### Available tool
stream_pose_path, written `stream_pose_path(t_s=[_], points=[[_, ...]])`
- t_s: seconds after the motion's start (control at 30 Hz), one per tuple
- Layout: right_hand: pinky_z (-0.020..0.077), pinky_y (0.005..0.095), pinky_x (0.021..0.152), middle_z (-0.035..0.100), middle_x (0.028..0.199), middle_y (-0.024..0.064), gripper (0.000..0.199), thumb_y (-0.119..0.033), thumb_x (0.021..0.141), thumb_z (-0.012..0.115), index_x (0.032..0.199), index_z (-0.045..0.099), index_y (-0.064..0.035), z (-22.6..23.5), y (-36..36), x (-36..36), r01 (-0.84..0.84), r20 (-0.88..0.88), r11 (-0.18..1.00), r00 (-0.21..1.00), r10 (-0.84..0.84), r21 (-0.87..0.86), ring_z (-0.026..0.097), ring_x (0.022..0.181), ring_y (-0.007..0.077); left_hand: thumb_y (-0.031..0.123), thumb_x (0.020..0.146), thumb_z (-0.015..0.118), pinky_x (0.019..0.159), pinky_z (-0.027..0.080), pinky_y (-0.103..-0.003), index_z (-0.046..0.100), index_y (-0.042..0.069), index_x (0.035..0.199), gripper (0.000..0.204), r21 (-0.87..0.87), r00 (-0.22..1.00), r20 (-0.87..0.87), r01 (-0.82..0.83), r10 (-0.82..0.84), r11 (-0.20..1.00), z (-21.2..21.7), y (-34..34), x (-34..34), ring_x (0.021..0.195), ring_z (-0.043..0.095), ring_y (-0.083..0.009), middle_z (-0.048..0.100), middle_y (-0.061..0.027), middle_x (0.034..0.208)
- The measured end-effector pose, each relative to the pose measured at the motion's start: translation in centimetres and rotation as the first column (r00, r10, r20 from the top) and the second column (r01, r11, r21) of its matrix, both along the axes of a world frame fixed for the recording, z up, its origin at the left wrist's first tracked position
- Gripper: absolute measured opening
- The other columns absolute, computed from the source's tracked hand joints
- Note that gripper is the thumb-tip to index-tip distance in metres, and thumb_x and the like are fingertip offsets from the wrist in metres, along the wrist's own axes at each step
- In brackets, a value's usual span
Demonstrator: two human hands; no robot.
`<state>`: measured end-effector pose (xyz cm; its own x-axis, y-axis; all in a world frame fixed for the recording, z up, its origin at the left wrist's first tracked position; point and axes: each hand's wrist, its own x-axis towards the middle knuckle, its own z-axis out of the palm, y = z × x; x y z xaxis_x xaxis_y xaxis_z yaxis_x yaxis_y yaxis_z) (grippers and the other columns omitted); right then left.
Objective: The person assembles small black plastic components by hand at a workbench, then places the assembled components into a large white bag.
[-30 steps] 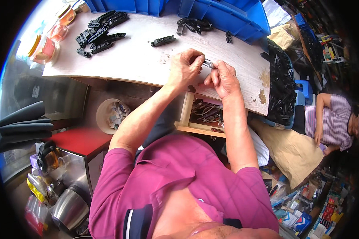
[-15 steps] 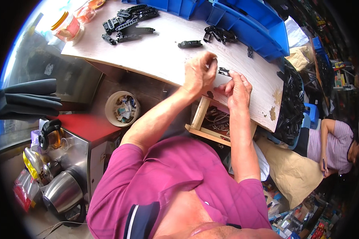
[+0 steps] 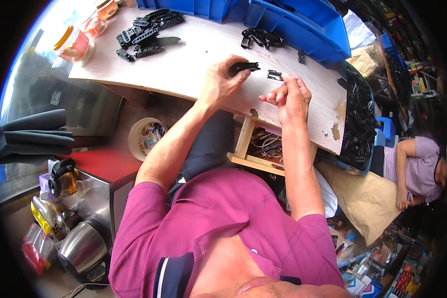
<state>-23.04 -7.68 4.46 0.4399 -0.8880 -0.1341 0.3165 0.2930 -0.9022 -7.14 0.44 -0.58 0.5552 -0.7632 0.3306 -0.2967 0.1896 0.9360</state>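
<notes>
- Head view, far left: two lidded jars (image 3: 77, 42) stand at the left corner of the pale wooden table (image 3: 193, 54), close to its edge; a sweep of the forearm that way could likely tip them off.
- A heap of black plastic links (image 3: 146, 31) lies near the table's far left, well apart from both hands, with bare tabletop between for setting parts down.
- The left hand (image 3: 222, 79) is closed around a black chain segment (image 3: 244, 67), whose end sticks out past the fingers toward the right.
- Just beside it, a small black link (image 3: 274, 75) rests on the table at the fingertips of the right hand (image 3: 289, 95), which is narrowed to a pinch touching or almost touching it; whether it is gripped cannot be told.
- The link is small and could slip from the pinch and skid away, judging by the light fingertip contact.
- Another cluster of black parts (image 3: 262, 37) lies beyond the hands, before the blue bins (image 3: 308, 25).
- Right of the right hand the table's chipped edge is near, with a full crate of black parts (image 3: 360, 121) beyond it; room there is tight.
</notes>
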Motion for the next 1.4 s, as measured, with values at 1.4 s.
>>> stream_pose_path(t_s=[1.4], points=[[0.0536,0.0317,0.038,0.053,0.055,0.0051,0.023,-0.023,0.084,0.073,0.093,0.062,-0.0058,-1.0,-4.2,8.1,-0.059,-0.567,0.983,0.822,-0.052,-0.175,0.055,0.042,0.0135,0.012,0.090,0.069,0.055,0.053,-0.023,0.058,-0.001,0.116,0.031,-0.128,0.857,-0.512,-0.014,-0.054,0.992,0.3,2.6,-0.7,0.059,0.058,-0.0086,0.061,-0.0033,0.072]])
